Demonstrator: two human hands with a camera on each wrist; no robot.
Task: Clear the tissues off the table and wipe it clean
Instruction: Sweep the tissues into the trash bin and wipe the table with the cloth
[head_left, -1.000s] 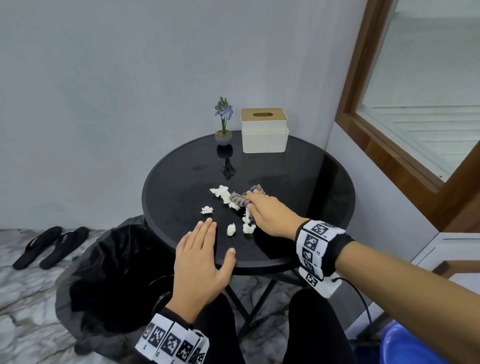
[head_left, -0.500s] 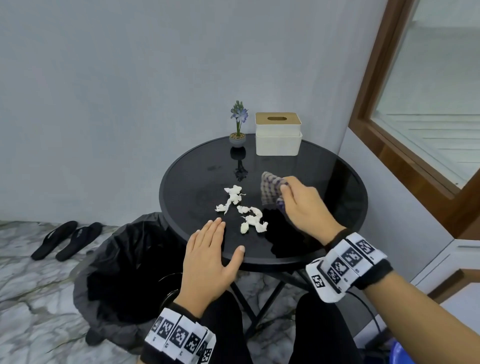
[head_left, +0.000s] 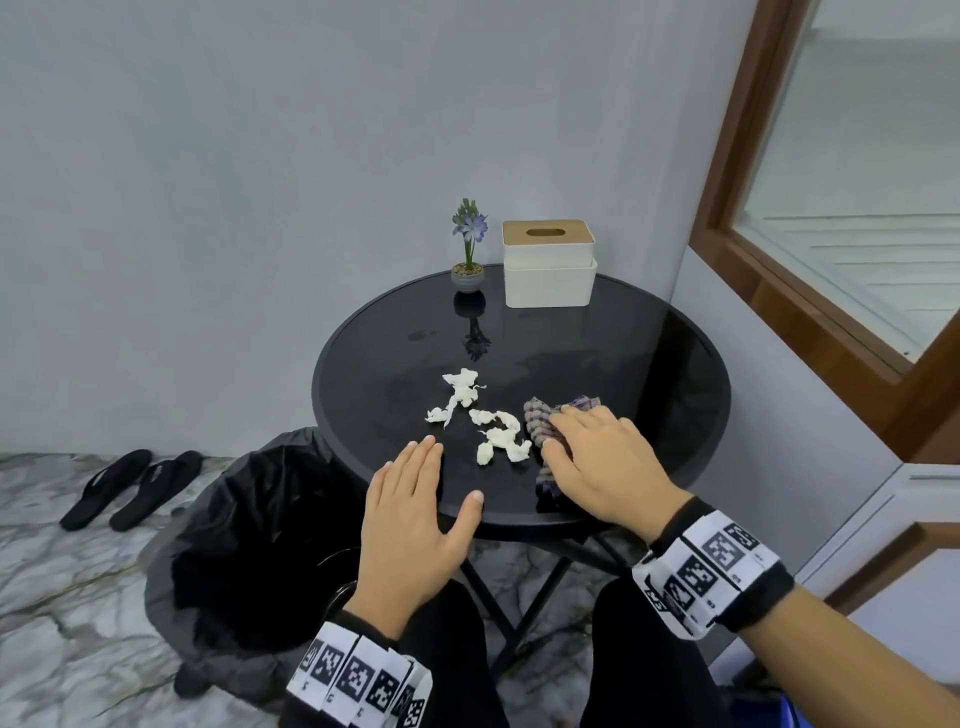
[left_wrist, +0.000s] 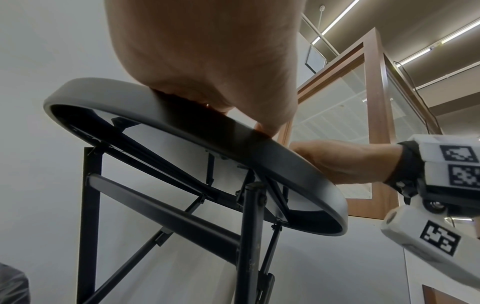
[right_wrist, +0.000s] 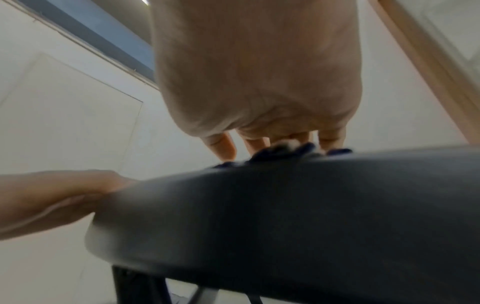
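Note:
Several crumpled white tissues (head_left: 498, 436) lie in a loose cluster near the middle of the round black table (head_left: 649, 374). Just right of them a purple checked cloth (head_left: 537, 418) is bunched on the tabletop. My right hand (head_left: 597, 457) lies spread over the cloth and presses it down; in the right wrist view the fingertips (right_wrist: 223, 148) rest on the cloth (right_wrist: 285, 150). My left hand (head_left: 415, 499) lies flat with straight fingers on the table's near-left edge, holding nothing, a short way from the tissues. The left wrist view shows its palm (left_wrist: 207, 61) on the rim (left_wrist: 285, 164).
A bin lined with a black bag (head_left: 234, 530) stands open on the floor, below the table's left edge. A white tissue box (head_left: 548, 265) and a small potted flower (head_left: 469, 244) sit at the table's far edge. Black slippers (head_left: 130, 488) lie on the floor at left.
My right hand swept the cloth through the tissues, lifted it, and set it down to their right near the front. The tissues ended up bunched closer together. The left hand stayed put.

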